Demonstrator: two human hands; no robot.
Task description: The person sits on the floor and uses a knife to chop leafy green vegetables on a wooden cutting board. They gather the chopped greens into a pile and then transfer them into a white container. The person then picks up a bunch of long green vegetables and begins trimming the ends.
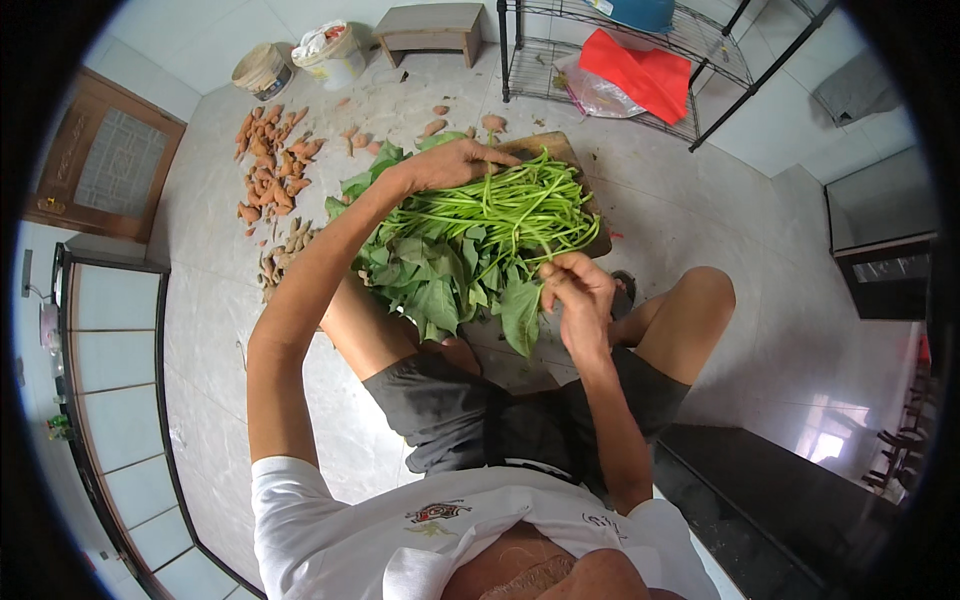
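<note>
A heap of leafy greens with long green stems (517, 206) lies across a worn wooden board (559, 144) in front of me. The broad dark leaves (431, 296) spread left and towards my knees. My left hand (457, 163) rests at the far side of the heap, its fingers extended over the stems; whether it grips one cannot be told. At the near right edge, my right hand (577, 289) pinches a stem between thumb and fingers, with a large leaf hanging beside it.
Sweet potatoes (274, 169) and a pile of smaller brownish roots (289, 251) lie on the tiled floor at left. Two buckets (262, 73) (334, 64) and a low stool (429, 30) stand behind. A wire rack (540, 71) at back right holds a red bag (637, 75).
</note>
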